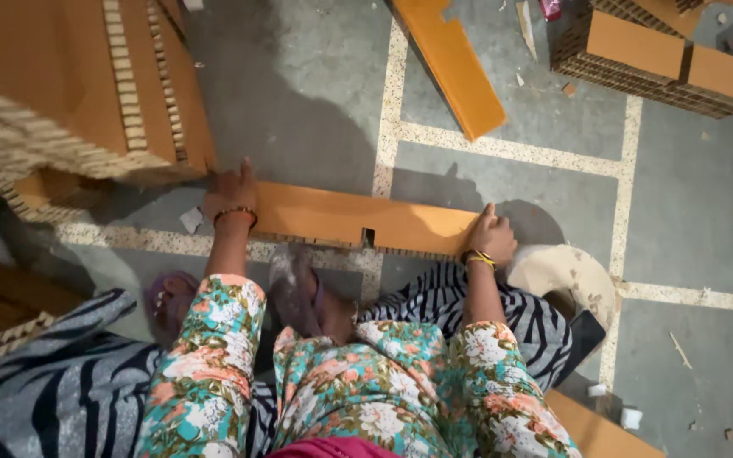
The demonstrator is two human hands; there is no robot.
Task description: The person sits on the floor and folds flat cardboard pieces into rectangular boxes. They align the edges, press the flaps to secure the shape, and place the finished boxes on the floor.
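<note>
A long orange honeycomb cardboard strip lies flat on the grey floor in front of me, with a small notch cut in its near edge. My left hand presses down on its left end, fingers spread on top. My right hand grips its right end, fingers curled over the edge. Both wrists wear bangles. My feet in sandals rest just behind the strip.
A tall stack of honeycomb cardboard blocks stands at the left. Another orange strip lies farther away. More blocks sit at the top right. A round pale pad lies by my right side. Small scraps dot the floor.
</note>
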